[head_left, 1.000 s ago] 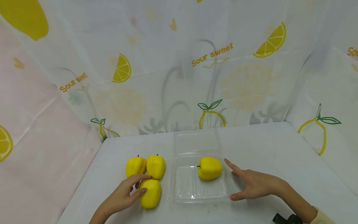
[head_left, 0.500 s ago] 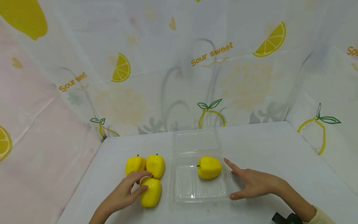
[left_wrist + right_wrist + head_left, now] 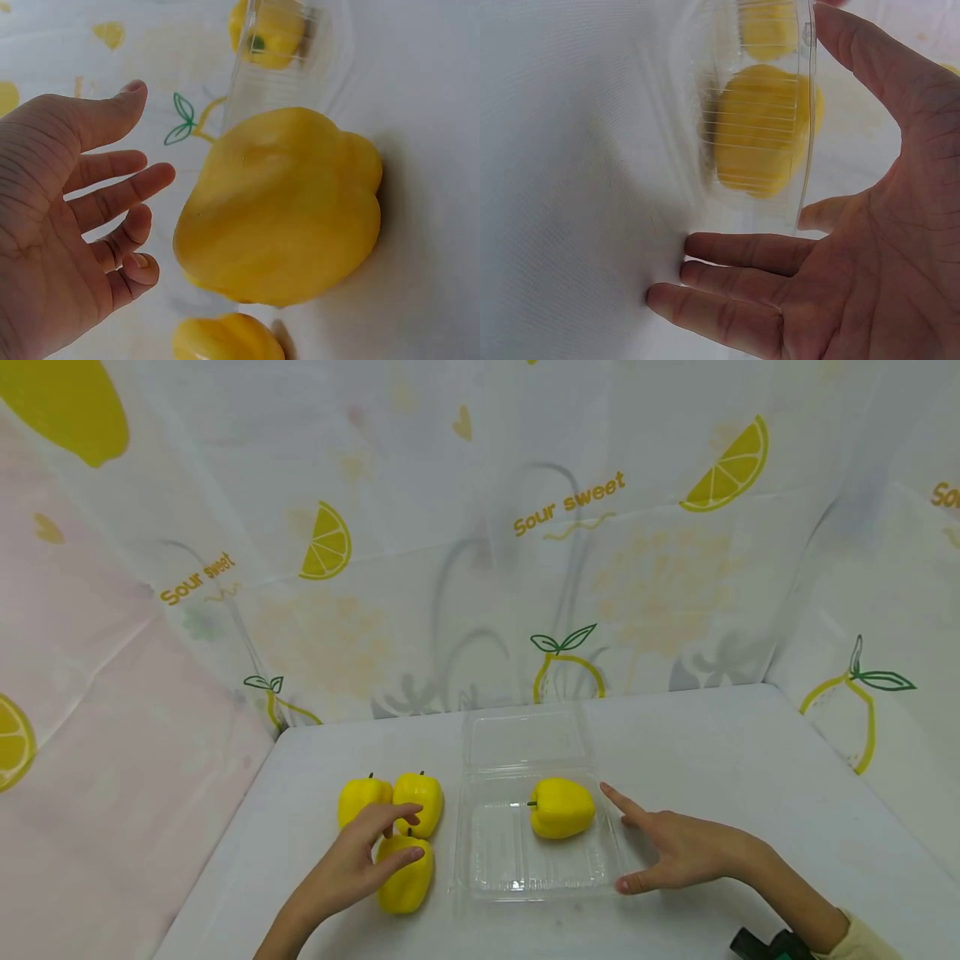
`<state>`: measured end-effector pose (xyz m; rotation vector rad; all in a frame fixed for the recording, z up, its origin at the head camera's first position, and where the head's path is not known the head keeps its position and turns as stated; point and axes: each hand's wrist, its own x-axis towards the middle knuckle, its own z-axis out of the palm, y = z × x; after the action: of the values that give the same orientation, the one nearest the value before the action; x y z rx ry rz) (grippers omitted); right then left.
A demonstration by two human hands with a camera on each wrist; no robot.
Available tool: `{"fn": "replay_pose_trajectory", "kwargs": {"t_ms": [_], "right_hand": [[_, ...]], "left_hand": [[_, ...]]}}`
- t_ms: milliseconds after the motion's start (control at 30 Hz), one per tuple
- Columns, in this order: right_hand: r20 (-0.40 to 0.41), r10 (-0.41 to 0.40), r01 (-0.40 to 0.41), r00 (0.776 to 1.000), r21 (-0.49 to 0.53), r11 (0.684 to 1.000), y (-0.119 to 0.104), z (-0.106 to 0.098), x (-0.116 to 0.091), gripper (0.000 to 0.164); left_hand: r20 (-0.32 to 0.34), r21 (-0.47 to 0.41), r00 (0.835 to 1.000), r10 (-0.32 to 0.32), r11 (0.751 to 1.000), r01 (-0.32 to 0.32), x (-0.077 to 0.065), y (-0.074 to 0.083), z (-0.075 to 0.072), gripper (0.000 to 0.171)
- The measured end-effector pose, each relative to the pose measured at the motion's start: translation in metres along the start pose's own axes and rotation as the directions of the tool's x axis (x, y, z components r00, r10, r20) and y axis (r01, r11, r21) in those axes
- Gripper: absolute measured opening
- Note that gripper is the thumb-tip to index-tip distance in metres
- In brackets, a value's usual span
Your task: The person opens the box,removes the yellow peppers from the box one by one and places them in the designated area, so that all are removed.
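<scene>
My left hand (image 3: pixel 356 864) hovers over the nearest yellow bell pepper (image 3: pixel 405 885), its thumb and fingers spread. In the left wrist view a gap shows between the fingertips and that bell pepper (image 3: pixel 281 210). Two more yellow bell peppers stand just behind, one at the left (image 3: pixel 360 797) and one beside it (image 3: pixel 423 802), partly hidden by the hand. A clear plastic clamshell container (image 3: pixel 495 868) lies with its lid back and one yellow bell pepper (image 3: pixel 562 810) inside on its side. My right hand (image 3: pixel 675 852) spreads along its right side, thumb and index finger at the rim (image 3: pixel 808 150).
The container's clear lid (image 3: pixel 528 742) lies flat toward the back of the white table (image 3: pixel 697 743). A lemon-print cloth (image 3: pixel 450 568) hangs behind and at both sides. Near the right wrist a black device (image 3: pixel 768 945) shows at the bottom edge.
My left hand, earlier with its fingers and thumb at the nearest bell pepper, has lifted and shifted slightly right, away from it. The right hand and the container stay where they were.
</scene>
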<state>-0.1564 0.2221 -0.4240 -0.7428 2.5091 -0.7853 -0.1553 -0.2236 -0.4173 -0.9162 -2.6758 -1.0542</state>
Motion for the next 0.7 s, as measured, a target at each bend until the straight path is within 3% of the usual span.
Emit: {"fn": "replay_pose_trajectory", "kwargs": {"t_ms": [167, 467, 700], "right_hand": [[0.002, 0.003, -0.003, 1.000, 0.007, 1.000, 0.000, 0.000, 0.001, 0.113], [-0.007, 0.008, -0.009, 1.000, -0.015, 1.000, 0.001, 0.002, -0.001, 0.113], [-0.015, 0.004, -0.004, 1.000, -0.028, 1.000, 0.001, 0.003, -0.001, 0.113]], "left_hand": [[0.020, -0.018, 0.999, -0.040, 0.999, 0.041, 0.008, 0.006, 0.005, 0.048], [-0.002, 0.024, 1.000, -0.009, 1.000, 0.009, 0.022, 0.017, 0.024, 0.048], [0.003, 0.032, 0.997, -0.073, 0.997, 0.073, 0.034, 0.029, 0.031, 0.052]]}}
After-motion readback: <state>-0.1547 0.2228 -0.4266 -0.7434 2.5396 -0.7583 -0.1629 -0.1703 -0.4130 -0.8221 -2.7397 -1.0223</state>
